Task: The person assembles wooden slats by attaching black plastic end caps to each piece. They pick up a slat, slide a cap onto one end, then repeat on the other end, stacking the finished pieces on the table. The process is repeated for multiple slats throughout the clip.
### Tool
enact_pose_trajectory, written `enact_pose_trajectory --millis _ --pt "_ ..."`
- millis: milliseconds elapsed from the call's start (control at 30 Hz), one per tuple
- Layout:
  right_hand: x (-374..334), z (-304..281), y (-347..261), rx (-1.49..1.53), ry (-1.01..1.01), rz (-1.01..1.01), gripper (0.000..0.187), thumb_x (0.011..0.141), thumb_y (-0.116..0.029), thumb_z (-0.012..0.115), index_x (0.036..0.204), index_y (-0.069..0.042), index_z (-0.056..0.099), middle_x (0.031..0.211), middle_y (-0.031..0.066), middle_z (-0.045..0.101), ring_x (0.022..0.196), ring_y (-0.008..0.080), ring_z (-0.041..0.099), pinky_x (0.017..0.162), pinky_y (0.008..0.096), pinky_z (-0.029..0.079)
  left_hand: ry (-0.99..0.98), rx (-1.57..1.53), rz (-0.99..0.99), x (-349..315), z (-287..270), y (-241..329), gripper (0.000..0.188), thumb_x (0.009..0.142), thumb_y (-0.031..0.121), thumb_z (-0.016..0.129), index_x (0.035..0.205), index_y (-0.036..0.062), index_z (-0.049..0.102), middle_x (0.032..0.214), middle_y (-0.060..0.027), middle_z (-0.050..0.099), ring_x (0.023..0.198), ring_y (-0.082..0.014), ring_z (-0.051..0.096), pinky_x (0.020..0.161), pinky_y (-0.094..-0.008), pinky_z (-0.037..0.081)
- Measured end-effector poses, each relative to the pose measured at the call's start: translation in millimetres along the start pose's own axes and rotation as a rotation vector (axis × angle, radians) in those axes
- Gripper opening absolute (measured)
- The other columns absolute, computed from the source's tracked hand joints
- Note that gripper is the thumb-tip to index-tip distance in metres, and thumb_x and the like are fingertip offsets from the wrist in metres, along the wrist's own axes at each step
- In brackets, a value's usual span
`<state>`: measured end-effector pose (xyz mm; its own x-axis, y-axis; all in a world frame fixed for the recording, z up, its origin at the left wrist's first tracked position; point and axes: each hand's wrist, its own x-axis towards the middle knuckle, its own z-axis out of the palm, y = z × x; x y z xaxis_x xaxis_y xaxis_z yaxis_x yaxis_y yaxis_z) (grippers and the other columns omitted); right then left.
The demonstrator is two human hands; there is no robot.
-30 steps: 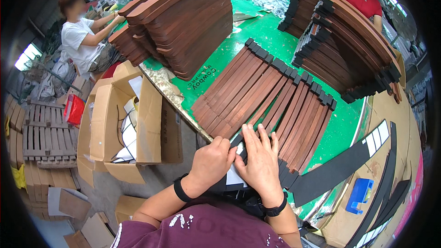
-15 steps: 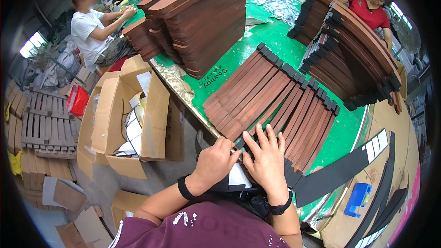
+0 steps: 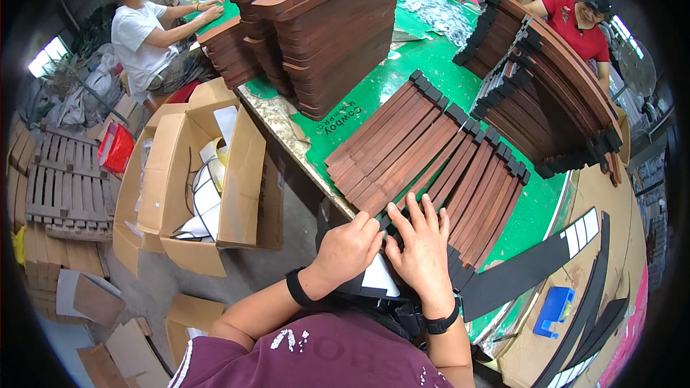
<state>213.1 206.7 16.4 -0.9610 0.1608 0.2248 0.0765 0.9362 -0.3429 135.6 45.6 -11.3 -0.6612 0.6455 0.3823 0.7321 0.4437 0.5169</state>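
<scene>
A row of reddish-brown wooden slats [image 3: 392, 147] lies side by side in front of me, with black foam pads [image 3: 471, 126] on their far ends. My right hand [image 3: 419, 253] rests over the near ends of the middle slats, its fingers stretched and spread. Just left of it, at the near end of a slat by the table edge, my left hand [image 3: 350, 250] is closed in a pinch. What it holds is hidden by the fingers. More black pads [image 3: 460, 273] cover near ends to the right of my hands. A white sheet [image 3: 379, 278] shows below my hands.
Tall stacks of curved brown boards [image 3: 334, 36] and black-ended slats [image 3: 557, 93] stand on the green table [image 3: 316, 133]. At right lie a black foam strip [image 3: 517, 273] and a blue tape dispenser [image 3: 553, 310]. An open carton [image 3: 241, 201] stands left; two people work beyond.
My left hand has shifted slightly right and its fingers have closed tighter by the slat end. My right hand has stayed nearly in place. The view has shifted a little.
</scene>
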Motion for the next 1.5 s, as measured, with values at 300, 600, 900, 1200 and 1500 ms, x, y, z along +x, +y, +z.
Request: enact_pose_trajectory --millis 300,600,900,1200,1500 --pt "4 16 -20 -0.078 0.110 0.028 0.058 0.080 -0.026 0.088 0.126 0.000 0.065 0.165 0.0262 0.041 0.156 0.0454 0.033 0.125 0.0676 0.023 0.086 -0.274 -0.171 -9 -23 -18 0.015 0.097 0.014 0.077 0.100 0.0022 0.068 0.091 -0.0137 0.070 0.072 -0.0288 0.072 0.064 -0.0397 0.057" --pt "-7 -35 -45 0.193 0.199 -0.059 0.028 0.088 0.001 0.073 0.115 -0.005 0.073 0.147 0.0203 0.061 0.137 0.0439 0.057 0.114 0.0555 0.043 0.222 -0.406 -0.300 3 -60 -54 0.013 0.103 0.006 0.072 0.106 -0.0036 0.065 0.078 -0.0060 0.068 0.071 -0.0088 0.062 0.064 -0.0276 0.051" --pt "-5 -10 -76 0.220 -0.098 -0.266 0.029 0.084 -0.016 0.085 0.109 -0.008 0.072 0.148 0.0180 0.059 0.141 0.0438 0.052 0.117 0.0596 0.040 0.339 -0.502 -0.371 18 -70 -78 0.017 0.101 0.009 0.075 0.109 -0.0029 0.066 0.073 -0.0028 0.064 0.067 -0.0062 0.057 0.060 -0.0260 0.047" --pt "5 -13 -54 0.524 -0.040 -0.047 0.028 0.082 0.001 0.081 0.102 -0.003 0.063 0.101 0.0138 0.069 0.099 0.0360 0.069 0.094 0.0452 0.055 0.120 -0.241 -0.051 0 -75 -89 0.027 0.090 0.014 0.083 0.112 0.0066 0.069 0.076 -0.0092 0.065 0.065 -0.0254 0.067 0.060 -0.0375 0.053" --pt "30 -31 -34 0.398 -0.190 -0.036 0.028 0.085 -0.003 0.080 0.110 -0.001 0.067 0.098 0.0169 0.067 0.101 0.0391 0.065 0.093 0.0464 0.052 0.016 -0.219 0.168 -9 -52 -45 0.035 0.088 0.019 0.084 0.120 0.0105 0.074 0.107 -0.0040 0.065 0.078 -0.0197 0.073 0.064 -0.0334 0.059"
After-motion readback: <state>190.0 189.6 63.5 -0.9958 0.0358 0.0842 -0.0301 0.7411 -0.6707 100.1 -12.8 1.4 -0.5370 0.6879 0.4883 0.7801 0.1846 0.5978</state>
